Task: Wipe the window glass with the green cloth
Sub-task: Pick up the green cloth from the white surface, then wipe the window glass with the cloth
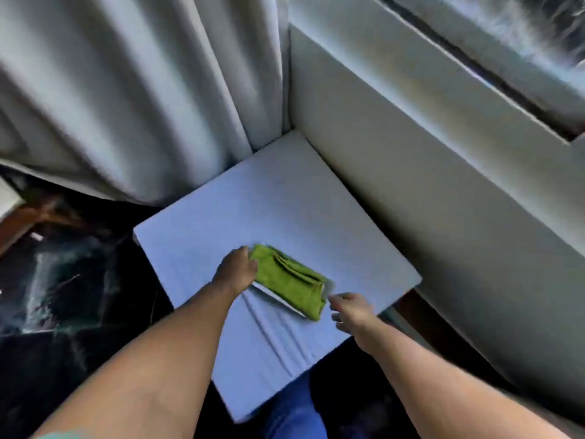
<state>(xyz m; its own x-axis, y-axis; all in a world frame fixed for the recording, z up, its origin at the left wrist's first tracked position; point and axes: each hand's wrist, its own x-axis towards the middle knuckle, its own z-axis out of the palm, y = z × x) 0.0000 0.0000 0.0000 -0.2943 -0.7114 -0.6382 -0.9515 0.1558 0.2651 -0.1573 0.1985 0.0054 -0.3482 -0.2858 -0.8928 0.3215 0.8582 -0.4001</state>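
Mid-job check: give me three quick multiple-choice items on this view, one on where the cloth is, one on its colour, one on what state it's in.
1. Where does the cloth lie?
A. on the white table
B. on the window sill
C. on the floor

2. What colour is the cloth?
A. blue
B. green
C. white

3. What state is the cloth in?
A. spread flat
B. crumpled in a ball
C. folded

Answers: 1 A, it rests on the tabletop between the left hand and the right hand. 2 B, plainly green. 3 C, stacked layers show along its edge.
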